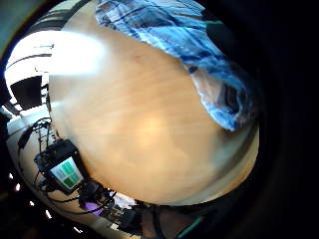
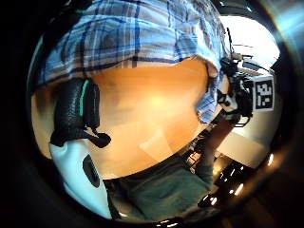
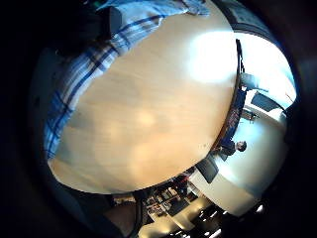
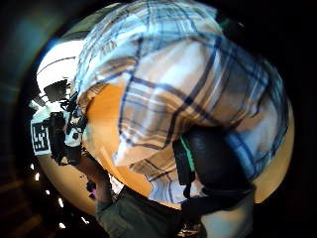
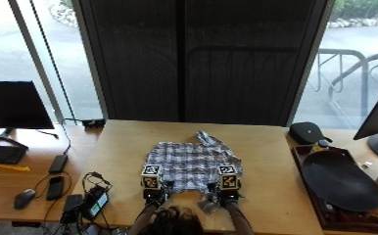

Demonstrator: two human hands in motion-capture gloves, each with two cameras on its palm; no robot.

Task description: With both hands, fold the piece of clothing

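We see a blue plaid shirt (image 5: 192, 165) at the wooden table's (image 5: 267, 147) centre, left hand (image 5: 153, 195) and right hand (image 5: 228, 196) pinching its six-o'clock hem; light, limp cloth, best lifted by corners.

A shirt (image 5: 192, 166) lies at the middle of the desk (image 5: 267, 147), its near edge under the left hand (image 5: 153, 192) and right hand (image 5: 228, 192), with a monitor (image 5: 13, 105) far left and a tray (image 5: 336, 183) to the right.
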